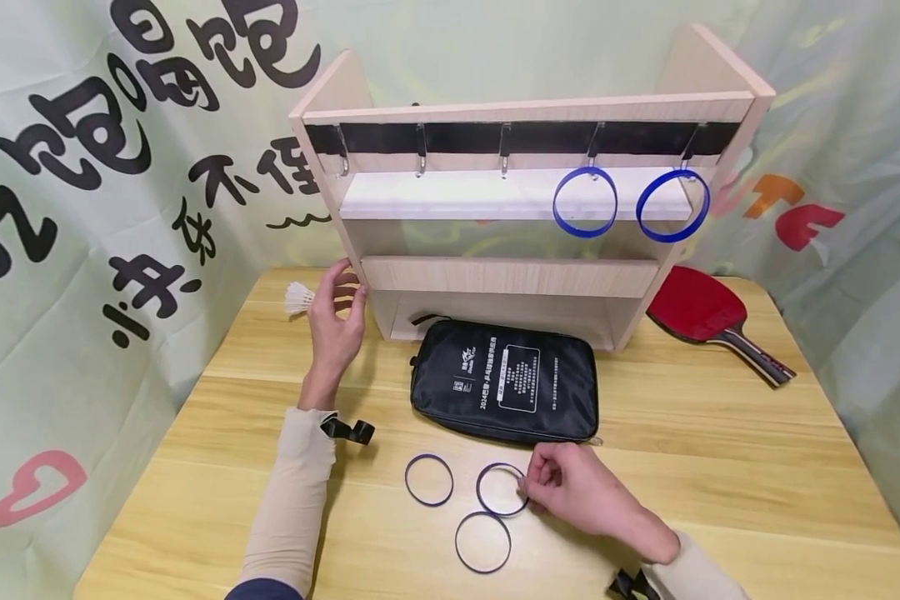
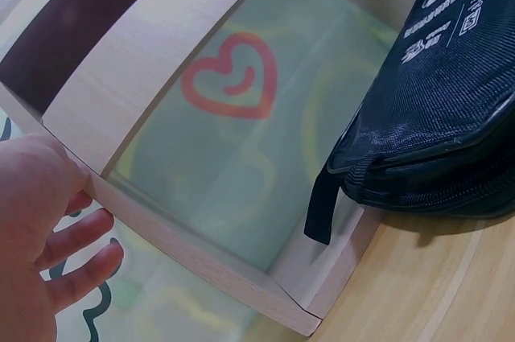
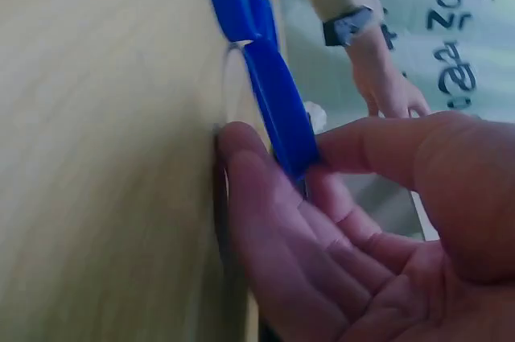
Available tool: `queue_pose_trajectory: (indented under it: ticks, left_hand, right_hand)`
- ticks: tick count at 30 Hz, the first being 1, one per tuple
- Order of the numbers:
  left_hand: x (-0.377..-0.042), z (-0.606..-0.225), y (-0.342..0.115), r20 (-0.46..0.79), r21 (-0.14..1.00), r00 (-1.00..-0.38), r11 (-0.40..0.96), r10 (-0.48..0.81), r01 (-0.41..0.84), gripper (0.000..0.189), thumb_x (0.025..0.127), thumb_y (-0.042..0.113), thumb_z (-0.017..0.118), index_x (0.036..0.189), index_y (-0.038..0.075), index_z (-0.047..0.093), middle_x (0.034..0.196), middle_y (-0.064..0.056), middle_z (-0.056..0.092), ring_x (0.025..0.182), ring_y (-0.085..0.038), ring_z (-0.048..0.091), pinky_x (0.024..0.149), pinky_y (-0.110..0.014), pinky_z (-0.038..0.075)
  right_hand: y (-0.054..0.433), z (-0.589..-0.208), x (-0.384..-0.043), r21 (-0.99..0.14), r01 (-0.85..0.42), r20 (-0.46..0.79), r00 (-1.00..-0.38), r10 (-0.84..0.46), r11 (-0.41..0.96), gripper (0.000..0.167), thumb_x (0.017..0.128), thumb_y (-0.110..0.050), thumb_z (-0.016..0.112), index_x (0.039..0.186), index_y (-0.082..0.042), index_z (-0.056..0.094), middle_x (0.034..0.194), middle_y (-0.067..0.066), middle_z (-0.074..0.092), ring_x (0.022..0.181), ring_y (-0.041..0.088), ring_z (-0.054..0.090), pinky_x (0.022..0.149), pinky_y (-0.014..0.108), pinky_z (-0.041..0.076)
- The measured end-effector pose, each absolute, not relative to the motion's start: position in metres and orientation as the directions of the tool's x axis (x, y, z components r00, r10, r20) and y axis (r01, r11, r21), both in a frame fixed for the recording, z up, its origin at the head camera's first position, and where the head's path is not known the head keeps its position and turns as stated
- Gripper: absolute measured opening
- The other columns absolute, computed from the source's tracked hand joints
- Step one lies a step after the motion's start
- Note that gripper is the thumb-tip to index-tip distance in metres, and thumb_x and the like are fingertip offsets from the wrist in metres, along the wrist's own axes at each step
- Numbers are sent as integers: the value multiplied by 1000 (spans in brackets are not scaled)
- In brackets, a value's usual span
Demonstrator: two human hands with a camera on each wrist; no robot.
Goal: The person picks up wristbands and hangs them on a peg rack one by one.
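Observation:
My right hand (image 1: 581,492) pinches the near right edge of a thin blue ring (image 1: 480,490) low over the wooden table. In the right wrist view that blue ring (image 3: 278,105) sits between thumb and fingertips. Two more rings are close by: a left ring (image 1: 407,483) lies apart, and a front ring (image 1: 458,550) meets the pinched one at its edge. At the left side of a pale wooden shelf (image 1: 510,277), my left hand (image 1: 336,321) touches the side panel with loosely extended fingers. Two blue rings, one ring (image 1: 556,218) and another ring (image 1: 708,208), hang from the shelf's right hooks.
A black zip case (image 1: 450,392) lies in front of the shelf, partly leaning into its bottom opening. A white shuttlecock (image 1: 297,298) sits behind my left hand. The red table-tennis bat (image 1: 701,304) is at the right. Several metal hooks line a black strip (image 1: 461,138).

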State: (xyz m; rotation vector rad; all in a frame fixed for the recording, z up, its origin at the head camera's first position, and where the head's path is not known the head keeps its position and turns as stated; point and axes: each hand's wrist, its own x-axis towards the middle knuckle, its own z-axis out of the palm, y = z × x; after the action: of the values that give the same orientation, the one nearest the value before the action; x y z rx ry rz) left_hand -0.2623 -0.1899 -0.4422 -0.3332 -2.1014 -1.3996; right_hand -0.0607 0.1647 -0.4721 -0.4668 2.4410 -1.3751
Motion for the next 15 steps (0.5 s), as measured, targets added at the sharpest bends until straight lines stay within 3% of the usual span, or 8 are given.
queue_pose_trajectory:
  ticks: [3, 7, 15]
  left_hand:
    - [-262, -442, -190, 596, 752, -796, 425, -110, 504, 45, 105, 4, 69, 149, 5, 61, 122, -25, 75, 103, -43, 74, 85, -38, 62]
    - [-261, -442, -190, 592, 752, -799, 433, -110, 497, 45, 105, 5, 70, 149, 6, 61, 122, -24, 76, 104, -42, 74, 85, -34, 62]
    - [-261, -440, -189, 588, 757, -801, 425, -113, 495, 44, 105, 5, 70, 148, 6, 62, 122, -25, 76, 104, -42, 75, 85, -28, 61]
  right_hand:
    - [169, -473, -64, -946, 0, -158, -874, -459, 326, 13, 96, -6, 80, 96, -1, 68, 81, 10, 79, 68, 12, 75, 64, 30, 66]
    - [174, -475, -67, -974, 150, -218, -834, -508, 170, 25, 97, 1, 76, 114, 14, 64, 93, 26, 80, 77, 23, 81, 70, 39, 69]
    - [177, -470, -70, -975, 157, -218, -815, -537, 158, 32, 96, -3, 78, 119, 17, 70, 99, 23, 81, 83, 17, 81, 76, 33, 69]
